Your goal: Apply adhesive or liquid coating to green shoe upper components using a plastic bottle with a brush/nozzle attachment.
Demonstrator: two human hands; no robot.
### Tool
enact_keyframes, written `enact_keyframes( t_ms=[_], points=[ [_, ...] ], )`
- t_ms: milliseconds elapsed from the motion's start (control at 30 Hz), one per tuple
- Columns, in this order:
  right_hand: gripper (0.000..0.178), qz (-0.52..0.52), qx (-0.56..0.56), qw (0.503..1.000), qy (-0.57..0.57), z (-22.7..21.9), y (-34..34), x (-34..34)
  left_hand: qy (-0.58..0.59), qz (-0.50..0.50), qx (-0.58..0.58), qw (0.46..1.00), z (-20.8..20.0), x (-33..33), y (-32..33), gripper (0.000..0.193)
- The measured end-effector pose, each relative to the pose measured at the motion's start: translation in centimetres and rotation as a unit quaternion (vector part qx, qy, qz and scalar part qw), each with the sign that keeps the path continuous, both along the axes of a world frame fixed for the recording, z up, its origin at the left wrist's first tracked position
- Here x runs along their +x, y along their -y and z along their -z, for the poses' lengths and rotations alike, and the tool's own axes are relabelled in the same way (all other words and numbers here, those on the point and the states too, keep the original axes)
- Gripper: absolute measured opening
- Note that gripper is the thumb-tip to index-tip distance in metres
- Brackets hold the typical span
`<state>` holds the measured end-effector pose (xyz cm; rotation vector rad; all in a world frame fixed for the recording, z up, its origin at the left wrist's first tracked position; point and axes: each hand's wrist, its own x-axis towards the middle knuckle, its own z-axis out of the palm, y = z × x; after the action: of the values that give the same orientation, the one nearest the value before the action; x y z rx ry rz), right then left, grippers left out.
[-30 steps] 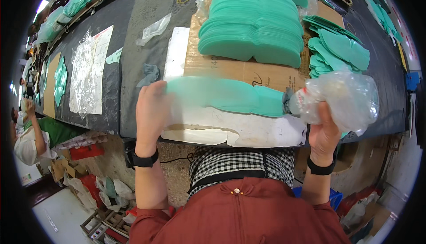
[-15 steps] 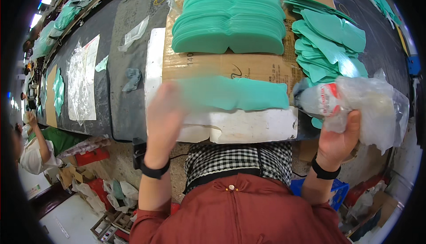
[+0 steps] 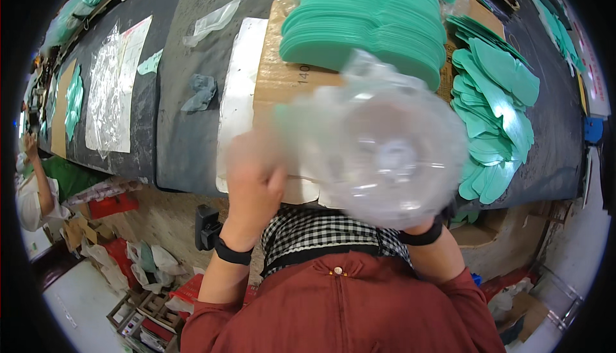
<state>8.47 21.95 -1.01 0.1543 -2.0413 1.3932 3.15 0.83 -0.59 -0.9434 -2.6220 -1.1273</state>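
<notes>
My left hand (image 3: 253, 170) is curled and smeared by motion at the front of the board. A blurred bit of green plastic sheet (image 3: 285, 119) shows at its fingers. Most of that sheet is hidden behind a clear plastic bottle in crinkled film (image 3: 391, 154), its round end facing up. My right hand (image 3: 420, 226) holds the bottle from below, its fingers mostly covered. Past them stands a thick stack of green cut sheets (image 3: 366, 23) on brown cardboard (image 3: 295, 80). Loose green pieces (image 3: 494, 109) are heaped to the right.
A white board (image 3: 242, 90) edges the cardboard on the left. On the dark table lie a clear film scrap (image 3: 212, 23), a greyish crumpled scrap (image 3: 200, 92) and a film-covered paper sheet (image 3: 119, 90). Another person (image 3: 38, 189) is at the far left.
My right hand has brought the wrapped bottle from the right to the middle, in front of the green sheet. My left hand has shifted slightly right. The view has turned a little.
</notes>
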Motion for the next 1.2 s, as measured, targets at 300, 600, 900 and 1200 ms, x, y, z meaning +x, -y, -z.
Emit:
enact_keyframes(
  t_ms=[300, 600, 900, 1200],
  points=[
    [0.051, -0.158, -0.046, 0.986, 0.021, -3.6, 5.8, -4.0, 0.126, -0.193, 0.127, 0.965, 0.7, -0.6, 7.1, 0.033],
    [0.042, 0.153, 0.306, 0.94, 0.015, -0.4, 2.0, -1.6, 0.087, -0.154, 0.168, 0.97, 0.1, -1.4, 5.7, 0.031],
    [0.056, -0.106, -0.013, 0.986, 0.131, -2.6, 0.4, 0.0, 0.017, 0.028, 0.022, 0.999, 2.2, -0.8, 2.8, 0.043],
    [0.043, -0.152, -0.46, 0.817, 0.312, -5.8, -1.1, 3.8, 0.044, -0.09, 0.021, 0.995, 1.0, -0.2, 6.5, 0.043]
  ],
)
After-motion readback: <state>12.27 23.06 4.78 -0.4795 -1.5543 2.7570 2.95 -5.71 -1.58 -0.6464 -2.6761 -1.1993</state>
